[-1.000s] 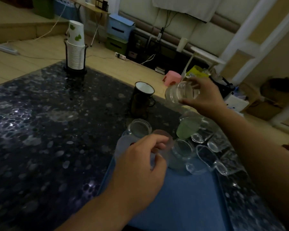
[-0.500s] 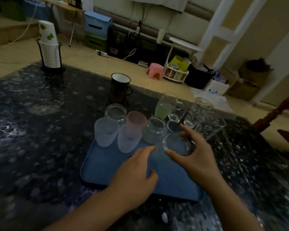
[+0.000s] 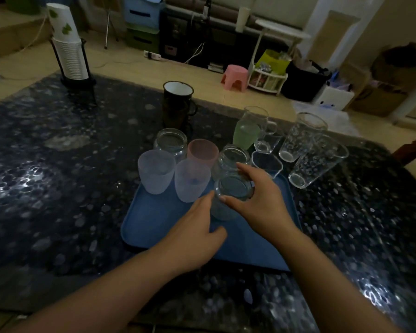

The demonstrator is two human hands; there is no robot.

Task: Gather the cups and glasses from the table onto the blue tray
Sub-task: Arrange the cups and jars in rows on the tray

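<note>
A blue tray (image 3: 154, 224) lies on the dark speckled table (image 3: 58, 188). My right hand (image 3: 262, 205) grips a clear glass jar (image 3: 233, 188) by its rim, standing on the tray. My left hand (image 3: 197, 231) rests over the tray, its fingertips touching the jar's side. On the tray's far end stand two frosted cups (image 3: 156, 170), a pink cup (image 3: 202, 152), and two more clear jars (image 3: 171, 143). A small clear cup (image 3: 267, 163) sits at the tray's far right corner.
Off the tray, to the right, stand a green-tinted glass jug (image 3: 246, 133), a small handled glass (image 3: 267, 140) and two tall patterned glasses (image 3: 300, 138). A dark enamel mug (image 3: 178, 102) is behind the tray. A paper-cup stack in a holder (image 3: 69, 51) stands far left.
The right hand has brought the jar down from the air onto the tray and still grips it. The left hand let go of the frosted cup and drew back to the jar.
</note>
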